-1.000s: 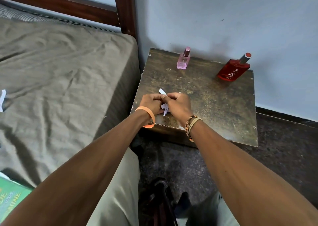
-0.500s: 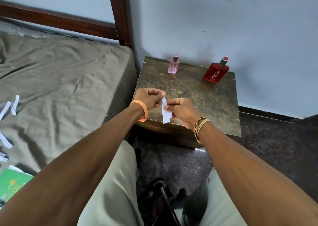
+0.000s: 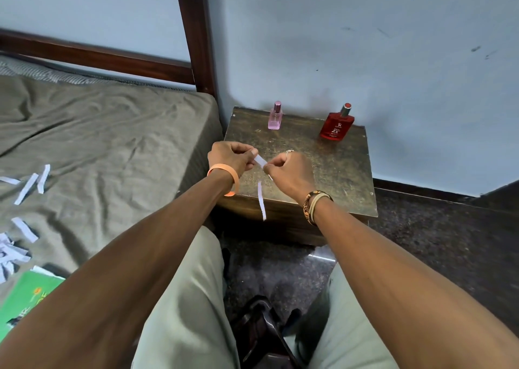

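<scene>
My left hand, with an orange wristband, and my right hand, with woven bracelets, are held close together over the near left part of a worn brown bedside table. Both pinch a short white paper strip that spans the gap between them. A second, longer white strip hangs in the air just below the hands, in front of the table's front edge, and no hand touches it.
A small pink perfume bottle and a red perfume bottle stand at the table's back edge by the wall. On the left is a bed with an olive sheet, several white paper strips and a green book. A dark bag lies between my knees.
The single strip held upright between my hands has been pulled apart sideways. One long piece now hangs loose below the hands. The view has tilted up and back.
</scene>
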Available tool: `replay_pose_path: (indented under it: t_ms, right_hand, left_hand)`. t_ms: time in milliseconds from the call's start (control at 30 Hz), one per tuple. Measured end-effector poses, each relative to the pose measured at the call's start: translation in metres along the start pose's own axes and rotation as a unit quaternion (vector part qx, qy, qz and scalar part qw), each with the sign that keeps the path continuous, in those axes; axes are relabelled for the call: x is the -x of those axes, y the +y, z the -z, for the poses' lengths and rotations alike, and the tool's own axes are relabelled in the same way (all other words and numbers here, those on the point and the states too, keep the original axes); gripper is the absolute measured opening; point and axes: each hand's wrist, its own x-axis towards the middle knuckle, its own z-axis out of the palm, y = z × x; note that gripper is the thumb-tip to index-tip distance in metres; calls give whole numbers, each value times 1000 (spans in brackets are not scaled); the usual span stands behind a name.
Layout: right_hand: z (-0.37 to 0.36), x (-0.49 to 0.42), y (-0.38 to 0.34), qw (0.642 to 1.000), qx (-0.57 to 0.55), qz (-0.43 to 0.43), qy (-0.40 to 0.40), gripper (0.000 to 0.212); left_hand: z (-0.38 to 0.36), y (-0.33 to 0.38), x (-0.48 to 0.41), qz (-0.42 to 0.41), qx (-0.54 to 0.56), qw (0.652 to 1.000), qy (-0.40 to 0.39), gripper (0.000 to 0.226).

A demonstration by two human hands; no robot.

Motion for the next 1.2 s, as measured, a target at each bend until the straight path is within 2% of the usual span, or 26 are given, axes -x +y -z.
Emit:
replay_pose_path:
  t_ms: [67,167,200,300,433,633,767,833,1033,1200]
  right_hand:
    - [2,1,-7,997,-56,-32,-32,7]
    - [6,4,-14,972,-190,-102,-91,6]
    - [6,5,-15,970,-197,-104,-101,5]
    - [3,3,-10,976,-176,-80,-98,2]
    - [-6,-3,3,981,-167,-69,-72,8]
    - [-13,-11,11,998,-52,-6,-25,39]
    - [-24,-13,22,998,-62,2,-15,19]
    - [-26,-13,24,998,-56,12,-3,15]
    - [-29,-17,26,1000,8,13,25,22]
    - [-24,-14,23,999,-15,1,41,30]
  left_hand:
    - [2,1,1,7,12,1000,-1,4]
    - [3,0,0,16,28,999,-9,4]
    - [3,-1,0,17,28,999,-9,5]
    - [3,-1,0,17,30,999,-9,6]
    - [2,-6,-2,30,25,999,-23,4]
    - [0,-15,-7,24,-5,997,-76,6]
    - [-3,-25,-10,23,-30,996,-80,7]
    - [-4,-28,-12,29,-29,996,-79,5]
    - [-10,-30,-13,60,18,997,-49,5]
    - [-12,-27,-11,66,31,997,-32,7]
